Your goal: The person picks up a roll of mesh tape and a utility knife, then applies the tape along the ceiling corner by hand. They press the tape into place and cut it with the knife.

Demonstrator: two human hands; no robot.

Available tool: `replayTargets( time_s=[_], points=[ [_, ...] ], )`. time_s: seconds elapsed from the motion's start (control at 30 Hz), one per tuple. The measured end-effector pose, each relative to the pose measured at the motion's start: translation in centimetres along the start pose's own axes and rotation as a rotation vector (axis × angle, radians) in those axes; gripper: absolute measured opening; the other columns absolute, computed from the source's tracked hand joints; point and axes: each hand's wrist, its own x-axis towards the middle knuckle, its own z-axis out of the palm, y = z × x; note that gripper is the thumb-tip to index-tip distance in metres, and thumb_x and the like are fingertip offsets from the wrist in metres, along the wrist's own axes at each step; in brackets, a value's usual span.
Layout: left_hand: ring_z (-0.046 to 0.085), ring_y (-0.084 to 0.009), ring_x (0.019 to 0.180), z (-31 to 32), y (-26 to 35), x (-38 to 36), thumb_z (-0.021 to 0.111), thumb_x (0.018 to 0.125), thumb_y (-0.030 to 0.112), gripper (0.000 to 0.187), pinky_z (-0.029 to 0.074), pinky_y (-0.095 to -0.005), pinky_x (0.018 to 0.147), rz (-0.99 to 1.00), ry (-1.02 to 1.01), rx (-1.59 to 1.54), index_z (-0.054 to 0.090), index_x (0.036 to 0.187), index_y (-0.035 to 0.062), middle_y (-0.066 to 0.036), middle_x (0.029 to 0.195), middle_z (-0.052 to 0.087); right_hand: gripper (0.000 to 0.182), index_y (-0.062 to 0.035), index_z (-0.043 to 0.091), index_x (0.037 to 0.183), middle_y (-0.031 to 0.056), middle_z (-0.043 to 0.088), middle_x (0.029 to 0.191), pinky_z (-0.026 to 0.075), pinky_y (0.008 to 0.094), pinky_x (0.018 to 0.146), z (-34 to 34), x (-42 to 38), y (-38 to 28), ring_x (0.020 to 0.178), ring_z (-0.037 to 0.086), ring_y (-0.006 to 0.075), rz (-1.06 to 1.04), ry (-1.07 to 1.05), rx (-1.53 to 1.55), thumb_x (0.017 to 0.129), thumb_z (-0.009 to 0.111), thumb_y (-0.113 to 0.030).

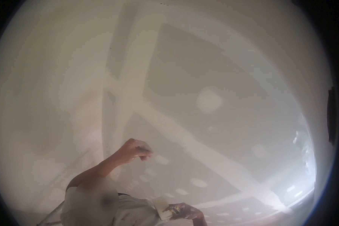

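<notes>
Since neither of your own hands shows in view, can't tell if your fingers are released or clenched; the hands here look to be a co-worker's. Going L to R: a thin pole (53,215) leans btwn 7 and 8 o'clock, just beside the co-worker, poss. part of a support. The blurred head (96,201) sits at 7 o'clock. Nearer centre, also 7, you've got the raised hand (134,151), fingers curled, w/ a striped patch over them; can't tell if that's a tool or blur. It's prob. lifted for reach. Next is the pale shirt (135,210), then, at 6 o'clock, the pale flat piece (161,207), tilted, close to the torso, prob. to keep it steady and handy. The lower hand (181,210) grasps its R side, fingers smeared. Behind, a light band (203,150) runs across the grey boards (177,71) toward 4-5 o'clock, prob. placed over a joint. A round patch (209,101) sits btwn 2 and 3, well apart from both hands. Dark strip (331,115) at 3, too dim to ID.
</notes>
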Motion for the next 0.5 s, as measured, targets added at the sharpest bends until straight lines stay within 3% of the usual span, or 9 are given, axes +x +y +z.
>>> replayTargets(
  time_s=[0.07,0.1,0.17,0.23,0.27,0.37,0.43,0.47,0.5],
  points=[
    [0.068,-0.0165,0.068,0.3,-0.1,-0.3,0.075,0.088,0.008,0.013,0.055,-0.0306,0.061,-0.017,0.003,-0.016,0.072,0.094,-0.0028,-0.01,0.081,0.072,0.051,-0.0036,0.056,0.14,0.0147,0.062,0.136,0.049,0.0351,0.103,1.2,-1.2,0.2,0.113,0.06,0.0193,-0.061,-0.091,0.16,0.093,0.073,-0.014],
    [0.068,-0.0165,0.069,0.4,0.1,-0.5,0.075,0.088,0.008,0.013,0.055,-0.0306,0.061,-0.004,0.011,-0.027,0.072,0.095,-0.0029,-0.01,0.081,0.072,0.05,-0.0074,0.054,0.142,0.0132,0.057,0.142,0.045,0.0378,0.108,1.0,-1.7,0.0,0.121,0.056,0.0216,0.087,-0.013,-0.116,0.095,0.07,-0.015],
    [0.067,-0.0165,0.068,0.7,0.6,-0.5,0.075,0.088,0.008,0.012,0.055,-0.0306,0.061,0.011,0.057,0.004,0.072,0.095,-0.0029,-0.01,0.081,0.072,0.049,-0.0111,0.053,0.143,0.0118,0.052,0.148,0.041,0.0405,0.113,1.2,-2.9,-0.1,0.129,0.051,0.0238,0.23,0.088,-0.387,0.097,0.068,-0.015],
    [0.067,-0.0162,0.069,0.8,1.6,-0.5,0.075,0.088,0.011,0.016,0.055,-0.0305,0.063,0.032,0.054,0.022,0.072,0.096,-0.003,-0.011,0.082,0.072,0.057,-0.0057,0.052,0.143,0.0166,0.048,0.149,0.034,0.044,0.119,4.4,-2.4,-2.5,0.136,0.046,0.0326,0.256,-0.049,-1.108,0.091,0.073,-0.013],
    [0.067,-0.016,0.07,-3.9,0.3,4.8,0.075,0.088,0.015,0.02,0.054,-0.0304,0.065,0.044,0.079,0.037,0.072,0.098,-0.0031,-0.011,0.083,0.072,0.057,-0.0057,0.052,0.143,0.0166,0.048,0.149,0.034,0.044,0.119,0.7,2.6,-4.2,0.136,0.046,0.0326,0.266,-0.033,-1.097,0.091,0.073,-0.013],
    [0.065,-0.0163,0.069,-4.6,0.8,5.7,0.074,0.088,0.015,0.02,0.053,-0.0306,0.065,0.113,0.126,-0.01,0.072,0.095,-0.0037,-0.01,0.082,0.071,0.052,-0.0071,0.054,0.142,0.0102,0.056,0.144,0.039,0.0387,0.115,-1.1,0.5,-3.5,0.136,0.048,0.0257,0.253,0.087,-0.952,0.093,0.068,-0.003],
    [0.065,-0.0162,0.069,-6.5,0.7,6.0,0.074,0.088,0.015,0.019,0.052,-0.0304,0.065,0.132,0.156,-0.027,0.072,0.094,-0.0035,-0.01,0.081,0.07,0.055,-0.0129,0.052,0.146,0.0069,0.057,0.145,0.032,0.0431,0.119,-1.1,-0.2,-3.3,0.134,0.049,0.024,0.28,0.069,-0.771,0.096,0.068,-0.026],
    [0.064,-0.0159,0.068,-6.4,0.6,6.9,0.073,0.088,0.014,0.018,0.051,-0.0301,0.064,0.155,0.211,-0.024,0.071,0.093,-0.0036,-0.01,0.081,0.07,0.055,-0.0129,0.052,0.146,0.0069,0.057,0.145,0.032,0.0431,0.119,-1.3,-1.4,-4.2,0.134,0.049,0.024,0.262,0.086,-0.773,0.096,0.068,-0.026],
    [0.063,-0.0156,0.067,-9.4,1.0,5.3,0.073,0.088,0.013,0.018,0.05,-0.0297,0.064,0.181,0.267,-0.027,0.071,0.093,-0.0037,-0.01,0.08,0.07,0.059,-0.0114,0.051,0.146,0.0082,0.056,0.146,0.032,0.0429,0.119,2.0,-0.2,-3.7,0.135,0.048,0.0245,0.26,0.098,-0.525,0.094,0.071,-0.03]
  ],
)
